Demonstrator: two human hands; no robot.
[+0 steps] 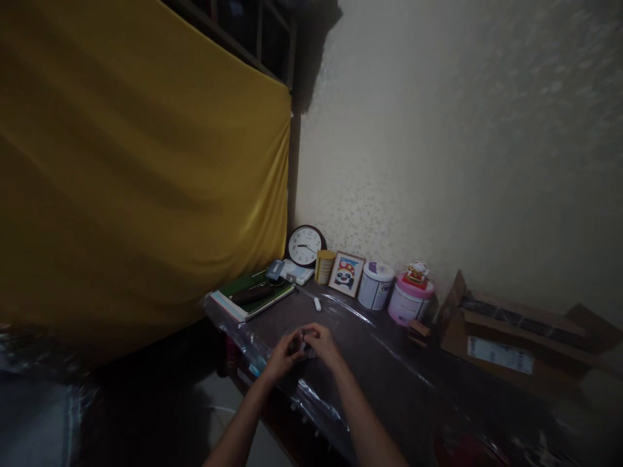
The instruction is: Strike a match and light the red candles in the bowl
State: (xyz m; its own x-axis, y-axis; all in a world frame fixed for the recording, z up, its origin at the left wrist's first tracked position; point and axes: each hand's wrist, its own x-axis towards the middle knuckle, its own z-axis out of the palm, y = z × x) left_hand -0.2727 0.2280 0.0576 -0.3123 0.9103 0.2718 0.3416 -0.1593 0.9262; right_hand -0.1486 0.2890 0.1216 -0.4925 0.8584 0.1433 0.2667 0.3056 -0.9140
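My left hand (283, 355) and my right hand (322, 342) meet over the near part of the dark table (360, 376). Fingers of both are bent around a small, pale, partly see-through thing (304, 340), whose kind I cannot make out in the dim light. Just beyond them a short white cylinder-shaped object (318, 304) lies on the tabletop. Left of it is a green book (263, 301) with a dark elongated object (252, 295) on top.
Along the wall stand a round clock (305, 246), a yellow canister (324, 266), a panda picture frame (346, 274), a white tub (376, 286) and a pink-lidded tub (409, 299) under a cat figurine (417, 273). An open cardboard box (516, 344) sits right; a yellow curtain (146, 162) hangs left.
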